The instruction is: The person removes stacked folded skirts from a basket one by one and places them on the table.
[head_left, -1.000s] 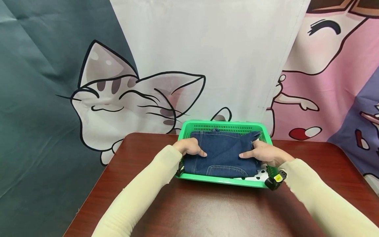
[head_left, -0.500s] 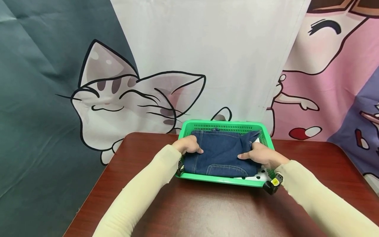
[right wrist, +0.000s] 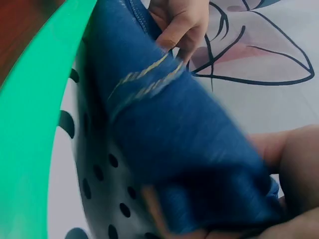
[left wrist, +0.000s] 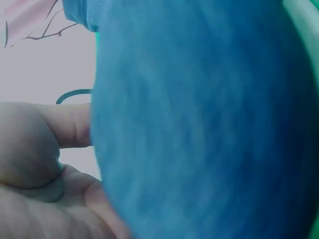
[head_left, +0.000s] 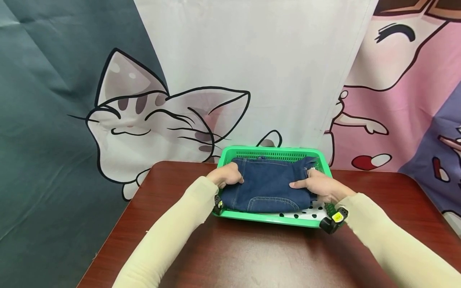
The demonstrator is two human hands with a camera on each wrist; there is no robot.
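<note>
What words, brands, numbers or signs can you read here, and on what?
No text is readable.
Yellow label on the black right-wrist device: too small to read.
Yellow spot on the black left-wrist device: too small to read.
Folded denim, green basket: no lettering visible.
Backdrop: drawings, no lettering visible.

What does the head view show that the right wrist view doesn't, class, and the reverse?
Only the head view: the printed cat's mouth, pale sleeves and wrist cameras.

Only the right wrist view: what look like blurred fingers of the right grip beneath the denim.

Both: denim, spotted cloth, green basket, table, left grip, right grip.
</note>
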